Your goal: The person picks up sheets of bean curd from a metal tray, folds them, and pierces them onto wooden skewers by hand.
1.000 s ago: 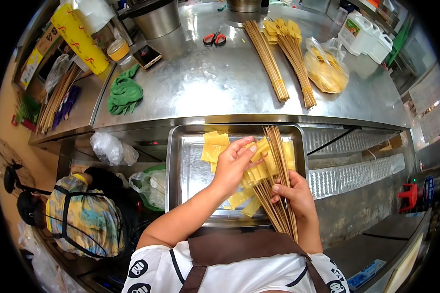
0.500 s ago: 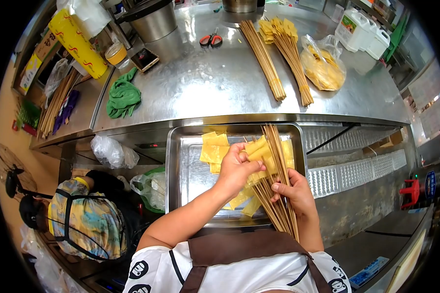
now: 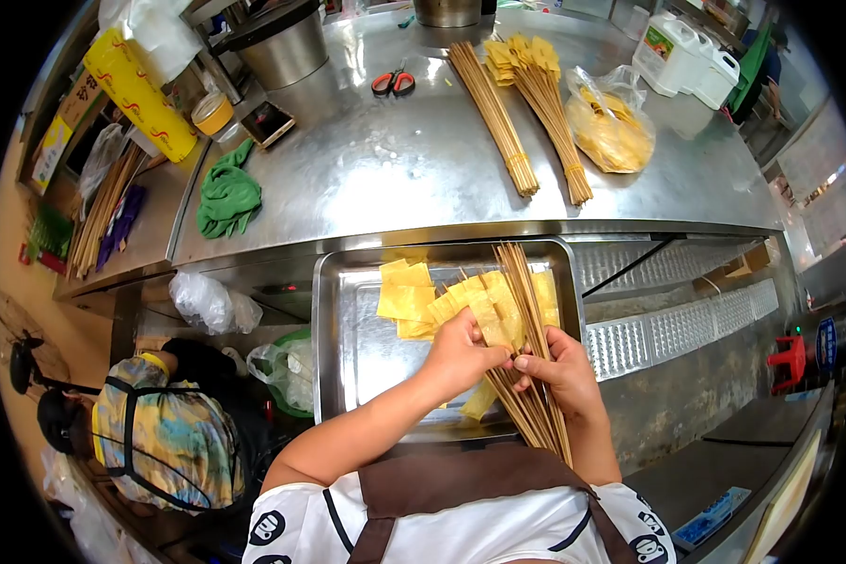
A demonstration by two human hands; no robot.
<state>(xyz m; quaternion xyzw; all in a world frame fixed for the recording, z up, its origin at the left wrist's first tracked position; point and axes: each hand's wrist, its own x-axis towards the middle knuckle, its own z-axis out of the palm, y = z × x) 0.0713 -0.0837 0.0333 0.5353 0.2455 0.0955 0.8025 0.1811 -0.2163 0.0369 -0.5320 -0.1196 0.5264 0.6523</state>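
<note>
My right hand [image 3: 564, 374] is closed around a bundle of thin bamboo skewers [image 3: 534, 324], which slants over the right side of a steel tray. Close beside it, my left hand [image 3: 462, 355] pinches the lower end of a skewered yellow sheet [image 3: 486, 316] that looks like tofu skin. The fingertips of both hands meet at the skewers. Several more skewered sheets fan out behind my left hand. Loose square yellow sheets [image 3: 405, 289] lie in the tray [image 3: 348, 395], some overlapping; others are partly hidden under the skewers and hands.
On the steel table [image 3: 348, 179] lie a bound skewer bundle [image 3: 494, 117], a bundle of filled skewers [image 3: 550, 117], a bag of yellow sheets [image 3: 611, 127], scissors [image 3: 393, 83] and a green cloth [image 3: 227, 193]. Another person [image 3: 164, 423] is low at the left.
My left hand has moved down and slightly right, closer to my right hand, and the sheet it pinches now lies along the fan of skewered sheets. The view has shifted slightly.
</note>
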